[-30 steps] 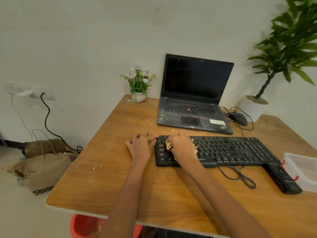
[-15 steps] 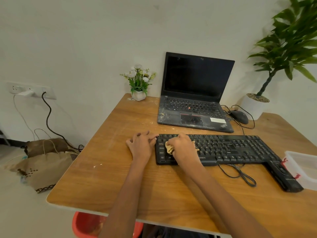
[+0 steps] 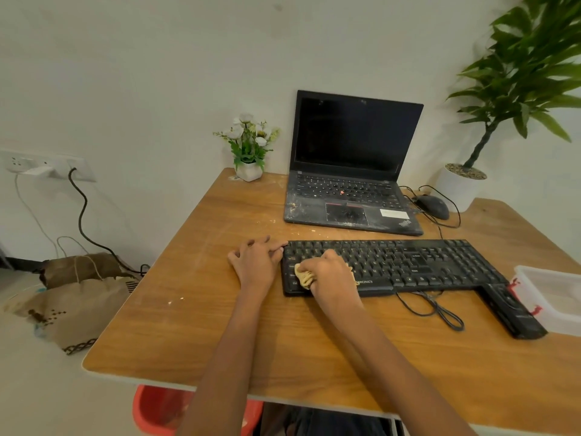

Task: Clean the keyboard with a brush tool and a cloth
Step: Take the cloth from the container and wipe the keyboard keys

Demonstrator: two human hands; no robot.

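Head view, looking down at my two bare arms reaching over a wooden desk (image 3: 195,325). My right hand (image 3: 330,275) rests on the left end of a black keyboard (image 3: 408,265), its fingers curled over a bunched tan cloth (image 3: 303,276) and pressing it onto the keys. My left hand (image 3: 254,262) lies flat on the desk just beside the keyboard's left edge, fingers loosely bent, their tips touching that edge as if to steady it.

The keyboard's long axis runs left to right across the desk, so nearly all its unwiped length lies to the right of my cloth hand; I judge the wiping will need to travel that way, and the right hand is the nearer one for it.

Behind the keyboard stands an open, dusty laptop (image 3: 352,184), with a wired mouse (image 3: 434,206) to its right. The keyboard's cable (image 3: 437,309) loops on the desk in front of it. At the keyboard's right end a long black object (image 3: 512,309) touches its corner, with a white plastic box (image 3: 553,297) just beside. I cannot make out a brush. Nothing blocks the keys themselves.
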